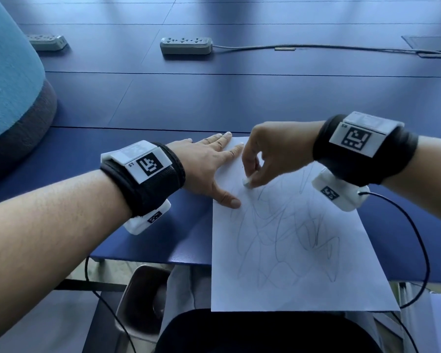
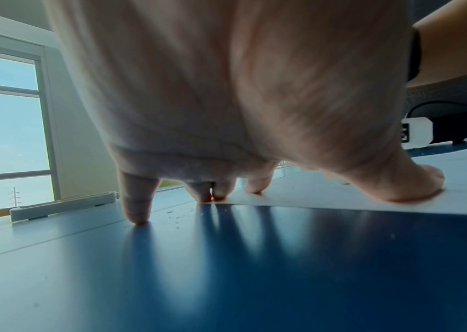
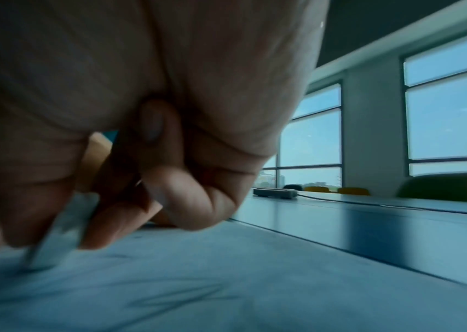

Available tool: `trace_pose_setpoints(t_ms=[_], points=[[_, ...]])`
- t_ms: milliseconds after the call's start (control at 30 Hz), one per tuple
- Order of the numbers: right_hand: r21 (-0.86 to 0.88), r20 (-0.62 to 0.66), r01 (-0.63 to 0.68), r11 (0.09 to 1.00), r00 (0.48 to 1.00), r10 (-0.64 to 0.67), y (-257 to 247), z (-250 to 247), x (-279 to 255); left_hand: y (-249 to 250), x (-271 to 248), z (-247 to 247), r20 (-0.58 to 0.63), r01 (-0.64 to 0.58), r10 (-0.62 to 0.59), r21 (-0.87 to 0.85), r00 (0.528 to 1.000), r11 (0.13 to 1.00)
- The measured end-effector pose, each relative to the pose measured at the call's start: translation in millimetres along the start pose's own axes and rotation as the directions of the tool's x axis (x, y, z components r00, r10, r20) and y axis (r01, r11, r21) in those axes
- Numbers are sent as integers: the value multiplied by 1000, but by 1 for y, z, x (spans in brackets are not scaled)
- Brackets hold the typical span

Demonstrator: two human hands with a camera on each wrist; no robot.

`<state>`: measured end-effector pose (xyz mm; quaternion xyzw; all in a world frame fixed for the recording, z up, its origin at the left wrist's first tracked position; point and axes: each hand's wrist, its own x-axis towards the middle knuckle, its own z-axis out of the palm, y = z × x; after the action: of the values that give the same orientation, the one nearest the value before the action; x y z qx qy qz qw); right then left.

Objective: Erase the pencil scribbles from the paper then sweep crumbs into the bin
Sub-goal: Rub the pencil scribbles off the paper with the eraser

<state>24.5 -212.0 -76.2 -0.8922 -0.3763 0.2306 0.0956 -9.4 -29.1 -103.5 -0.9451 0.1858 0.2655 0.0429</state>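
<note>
from the head view, the left hand (image 1: 209,164) lies flat with its fingers straight and spread, pressing on the far left corner of the paper (image 1: 290,250); the thumb and the inner fingers rest on the sheet while the outer fingers lie on the blue table (image 1: 163,103) beside it. just to the right of that hand, the right hand (image 1: 273,154) has its fingers curled downward and pinches a small white eraser (image 1: 247,181), whose tip touches the paper between the two hands. the pencil scribbles (image 1: 288,235) spread over the sheet on the near side of both hands, and the sheet's near edge overhangs the table edge. well beyond the hands a grey power strip (image 1: 186,45) sits on the table.

from the left wrist view, the left hand (image 2: 226,101) fills the top, fingertips (image 2: 138,215) down on the table and the thumb flat on the paper (image 2: 397,191) to its right. a few small pale crumbs (image 2: 178,216) lie on the table just past the fingertips.

from the right wrist view, the right hand (image 3: 141,112) is curled, thumb and fingers clamped around the blurred eraser (image 3: 58,233), which meets the paper (image 3: 254,280) below the hand. scribble lines (image 3: 175,301) show on the sheet nearer than the hand. the power strip (image 3: 276,192) lies far beyond to the right.
</note>
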Motion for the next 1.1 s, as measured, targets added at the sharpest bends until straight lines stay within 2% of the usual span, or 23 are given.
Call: trace_pose_setpoints(t_ms=[33,100,167,300,433,467,567,600,733,867,900,1033,1100], points=[[1,-7,-18,1000,1000,18,3,-3,0,1,0,-1,4,2,-2,7,1000,1000],[-3,-100,-67,998,993,66,10,-9,3,3,-1,-2,2,11,-11,18,1000,1000],[11,-152,-64,998,986,65,12,-9,4,3,-1,-2,4,14,-14,16,1000,1000],[20,-2,-17,1000,1000,17,2,-2,-2,2,0,-3,15,7,-7,23,1000,1000],[30,-110,-71,997,991,74,14,-10,1,4,-1,-3,15,15,-16,27,1000,1000],[43,-106,-63,997,992,68,14,-10,1,4,-1,-3,15,16,-16,27,1000,1000],[29,29,-26,999,999,26,6,-5,-4,2,-1,-2,13,14,-14,33,1000,999],[23,26,-29,999,999,28,5,-6,-3,3,-1,-2,13,13,-13,35,1000,999],[-24,-163,-48,999,986,44,3,-3,3,1,0,-1,12,7,-8,11,1000,1000],[-7,-37,9,1000,999,-10,-6,4,0,-1,1,-1,14,-16,16,2,1000,1000],[-12,-28,-8,1000,1000,7,-1,0,1,0,1,-1,19,-10,10,3,1000,1000],[17,-143,-81,997,986,82,16,-12,5,3,-1,-3,32,19,-20,7,999,1000],[38,-55,-44,998,997,46,14,-7,2,2,-1,-3,29,19,-19,7,999,1000]])
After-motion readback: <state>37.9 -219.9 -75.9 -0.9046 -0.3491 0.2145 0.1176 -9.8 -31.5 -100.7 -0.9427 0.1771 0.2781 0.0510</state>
